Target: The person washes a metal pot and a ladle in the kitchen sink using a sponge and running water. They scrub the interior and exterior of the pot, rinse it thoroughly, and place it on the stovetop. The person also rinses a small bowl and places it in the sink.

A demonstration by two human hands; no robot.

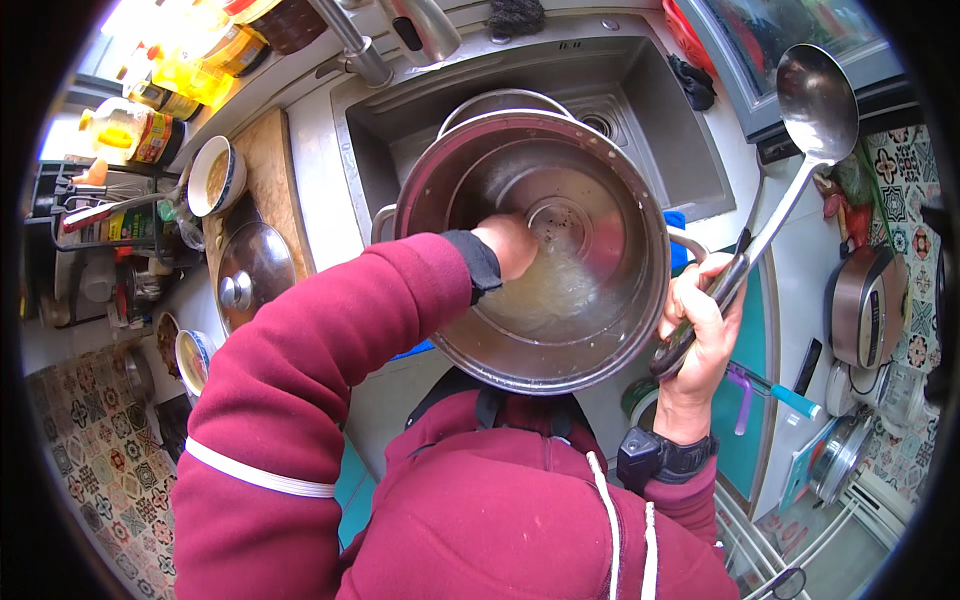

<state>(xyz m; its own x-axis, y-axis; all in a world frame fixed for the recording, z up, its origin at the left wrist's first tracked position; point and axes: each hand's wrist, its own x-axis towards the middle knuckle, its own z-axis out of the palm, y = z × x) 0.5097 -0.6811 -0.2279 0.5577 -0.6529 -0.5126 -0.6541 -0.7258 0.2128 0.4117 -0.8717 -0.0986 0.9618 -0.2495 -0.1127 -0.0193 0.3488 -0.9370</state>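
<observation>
A large metal pot (pixel 600 349) with cloudy water in its bottom is tilted over the front edge of the sink. My left hand (pixel 511 244) reaches down inside it, near the water; its fingers are hidden, so I cannot tell whether it holds anything. My right hand (pixel 701 319) is closed around the dark handle of a metal ladle (pixel 816 105), whose bowl points up and away, and its fingers are against the pot's rim by the right loop handle (pixel 688 241).
The grey sink (pixel 660 127) with a faucet (pixel 367 64) lies behind the pot. To the left are a wooden cutting board (pixel 274 172), a glass lid (pixel 259 262), a bowl (pixel 217 176) and sauce bottles. A toaster (pixel 868 307) stands at right.
</observation>
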